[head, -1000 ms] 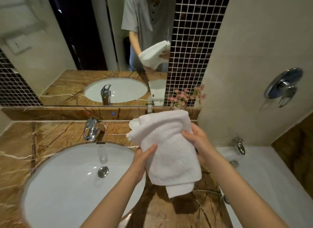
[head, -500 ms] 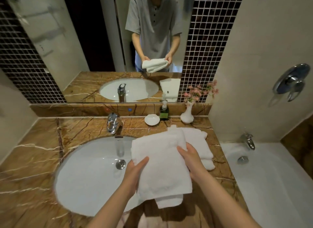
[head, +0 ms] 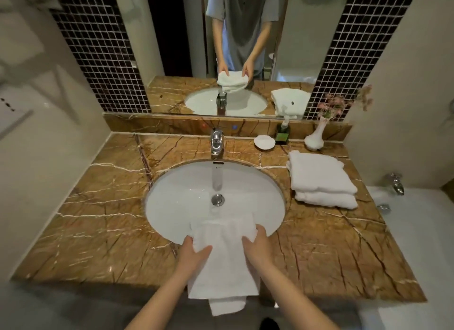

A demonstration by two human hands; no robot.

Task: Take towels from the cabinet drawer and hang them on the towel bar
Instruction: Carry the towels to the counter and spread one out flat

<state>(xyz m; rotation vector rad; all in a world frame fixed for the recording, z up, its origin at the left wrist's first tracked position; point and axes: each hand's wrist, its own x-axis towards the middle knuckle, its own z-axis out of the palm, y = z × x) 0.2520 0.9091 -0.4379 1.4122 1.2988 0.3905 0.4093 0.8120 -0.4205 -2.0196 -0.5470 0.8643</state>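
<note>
A folded white towel [head: 224,263] hangs between my two hands over the front rim of the sink [head: 177,207]. My left hand [head: 194,255] grips its left edge with the thumb on top. My right hand [head: 256,247] grips its right edge. Its lower flap droops below the counter's front edge. Two more folded white towels [head: 321,180] lie stacked on the marble counter [head: 103,207] at the right. No towel bar or cabinet drawer is in view.
A chrome tap [head: 217,144] stands behind the sink. A white soap dish [head: 264,142], a green bottle [head: 282,134] and a white vase with pink flowers [head: 315,138] line the back ledge. A bathtub [head: 412,231] lies to the right. The mirror [head: 233,47] shows a person.
The view has tilted down and pulled back from the counter. Both hands have brought the towel lower and nearer, from above the counter to its front edge.
</note>
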